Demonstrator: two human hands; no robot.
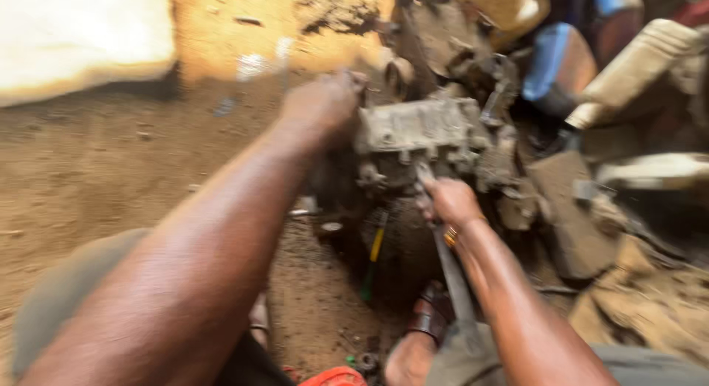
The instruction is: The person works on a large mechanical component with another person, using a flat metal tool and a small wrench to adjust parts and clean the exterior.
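Item: grimy metal engine casing (417,139), sat on the dirt ground (96,172) between my knees, low and close so both arms could bear on it.

Left hand (323,104): lay on the casing's upper left corner, fingers curled over the edge; I judged it a steadying grip. How tightly they closed, I could not tell through the blur.

Right hand (452,203): fingers wrapped shut around a long grey metal bar (452,271), its tip set against the casing's lower face, apparently for leverage.

Nearby: yellow-and-green handled screwdriver (373,257) on the ground below the casing; blue container (555,65) and scrap behind.
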